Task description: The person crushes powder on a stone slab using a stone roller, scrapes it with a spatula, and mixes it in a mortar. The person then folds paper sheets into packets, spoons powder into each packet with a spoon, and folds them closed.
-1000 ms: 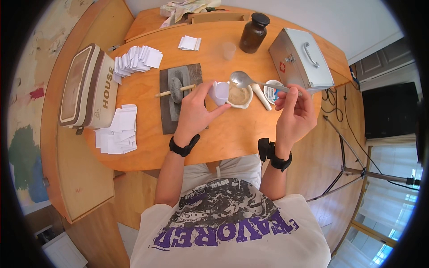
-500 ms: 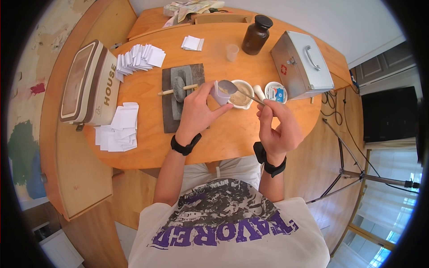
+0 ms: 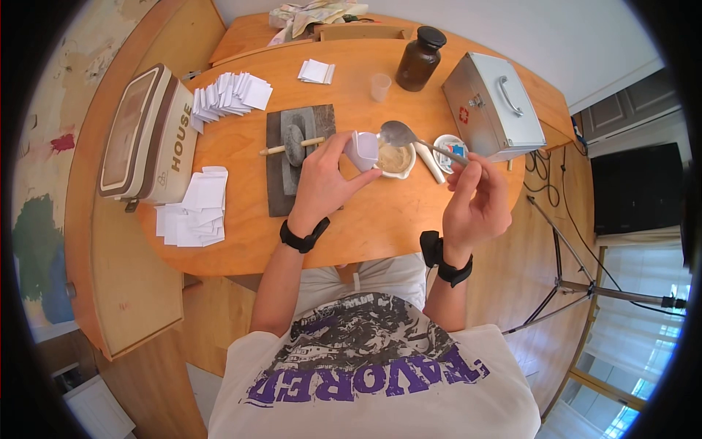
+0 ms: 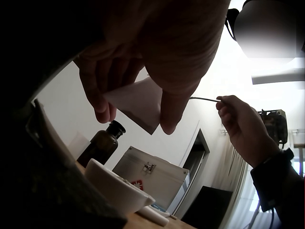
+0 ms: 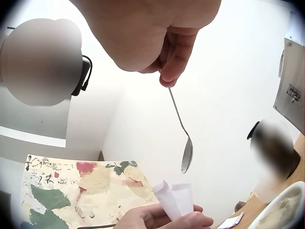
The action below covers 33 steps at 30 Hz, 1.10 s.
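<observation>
A white paper packet sits between the thumb and fingers of the left hand, which grips it by its sides. Just past that hand's thumb tip hangs the bowl of a metal spoon, apart from the packet in the right wrist view. The right hand pinches the spoon's handle. Whether anything lies in the bowl, I cannot tell.

Below and to the right of the left hand stands a white mortar with pale brown powder in it. Between the mortar and the right hand, a white pestle lies on the counter; beyond the right hand's fingertips is a round white dish holding small packages.

Farther out past the right hand stands a silver case with a red cross; farther ahead of the left hand, a dark bottle and a translucent cup. Left of the left hand, a grey stone with a wooden rod rests on a dark slab.
</observation>
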{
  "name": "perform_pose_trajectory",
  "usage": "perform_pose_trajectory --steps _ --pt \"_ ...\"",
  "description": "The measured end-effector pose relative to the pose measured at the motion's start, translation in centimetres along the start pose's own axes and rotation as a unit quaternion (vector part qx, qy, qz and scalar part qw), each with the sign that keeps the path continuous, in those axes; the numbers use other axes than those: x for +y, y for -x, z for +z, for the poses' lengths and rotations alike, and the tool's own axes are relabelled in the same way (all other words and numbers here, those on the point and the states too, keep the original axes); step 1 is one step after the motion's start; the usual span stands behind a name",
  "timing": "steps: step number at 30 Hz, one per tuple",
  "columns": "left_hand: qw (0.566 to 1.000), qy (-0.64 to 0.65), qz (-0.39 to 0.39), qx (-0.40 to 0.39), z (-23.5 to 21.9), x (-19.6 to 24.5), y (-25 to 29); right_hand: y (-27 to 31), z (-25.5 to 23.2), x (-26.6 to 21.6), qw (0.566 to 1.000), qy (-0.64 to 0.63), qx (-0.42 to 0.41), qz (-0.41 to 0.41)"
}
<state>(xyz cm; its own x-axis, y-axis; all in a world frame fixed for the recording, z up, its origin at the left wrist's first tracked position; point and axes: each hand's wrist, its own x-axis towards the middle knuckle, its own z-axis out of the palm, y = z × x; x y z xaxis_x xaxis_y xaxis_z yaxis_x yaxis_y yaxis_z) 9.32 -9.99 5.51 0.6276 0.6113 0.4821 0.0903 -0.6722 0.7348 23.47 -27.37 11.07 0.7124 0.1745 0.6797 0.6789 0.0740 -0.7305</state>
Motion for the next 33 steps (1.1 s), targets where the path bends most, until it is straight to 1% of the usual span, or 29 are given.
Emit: perform_pose_trajectory --steps 2,4,5,6,8,10,12,15,19,21,22,24,25,27,28,30,31,32,33 --pt "1.000 0.001 0.002 0.000 0.1 0.0 0.0 -0.6 -0.2 1.3 1.000 0.019 -0.011 -0.001" --pt "1.000 -0.001 0.005 0.003 0.1 0.0 0.0 -0.8 -0.4 3.0 0.993 0.086 -0.074 0.002" --pt "1.000 0.000 0.006 0.003 0.2 0.0 0.0 -0.8 -0.2 3.8 0.991 0.099 -0.085 -0.024" --pt "1.000 0.002 0.006 0.003 0.2 0.0 0.0 -0.5 -0.1 4.5 0.991 0.100 -0.084 -0.024" --pt "1.000 0.003 0.005 0.004 0.2 -0.1 0.0 0.2 0.1 5.5 0.985 0.120 -0.122 -0.024" --pt "1.000 0.002 0.006 0.003 0.2 -0.1 0.0 0.9 0.3 6.2 0.984 0.122 -0.132 -0.012" --pt "1.000 0.004 0.005 0.002 0.2 -0.1 0.0 1.3 0.5 6.9 0.979 0.121 -0.160 -0.033" --pt "1.000 0.007 0.005 0.002 0.2 -0.2 0.0 1.8 0.7 7.4 0.979 0.112 -0.166 -0.027" --pt "1.000 0.005 0.009 0.003 0.2 -0.2 0.0 1.8 0.7 7.5 0.983 0.100 -0.157 0.001" --pt "1.000 0.004 0.007 0.001 0.2 -0.2 0.0 1.7 0.5 7.9 0.984 0.100 -0.141 0.043" --pt "1.000 0.004 0.007 0.000 0.2 -0.2 0.0 1.7 0.5 7.8 0.984 0.100 -0.142 0.044" --pt "1.000 0.003 0.008 0.000 0.2 -0.3 0.0 1.3 0.5 7.4 0.986 0.078 -0.106 0.101" --pt "1.000 0.002 0.010 0.001 0.2 -0.3 0.0 1.0 0.4 7.2 0.986 0.078 -0.107 0.101" --pt "1.000 -0.001 0.008 -0.001 0.2 -0.3 0.0 0.4 0.2 6.5 0.986 0.031 -0.063 0.153" --pt "1.000 -0.005 0.006 -0.003 0.2 -0.3 0.0 0.0 0.1 5.7 0.986 0.031 -0.064 0.152" --pt "1.000 -0.006 0.009 -0.001 0.3 -0.3 0.0 -0.9 0.1 3.5 0.987 -0.029 -0.016 0.158" --pt "1.000 -0.006 0.012 -0.001 0.3 -0.4 0.0 -1.2 0.1 2.7 0.989 -0.028 -0.005 0.145" --pt "1.000 -0.006 0.011 0.000 0.3 -0.4 0.1 -1.4 0.1 1.8 0.989 -0.028 -0.005 0.145" --pt "1.000 -0.009 0.010 -0.001 0.3 -0.4 0.1 -1.5 0.0 0.9 0.991 -0.031 -0.004 0.128"
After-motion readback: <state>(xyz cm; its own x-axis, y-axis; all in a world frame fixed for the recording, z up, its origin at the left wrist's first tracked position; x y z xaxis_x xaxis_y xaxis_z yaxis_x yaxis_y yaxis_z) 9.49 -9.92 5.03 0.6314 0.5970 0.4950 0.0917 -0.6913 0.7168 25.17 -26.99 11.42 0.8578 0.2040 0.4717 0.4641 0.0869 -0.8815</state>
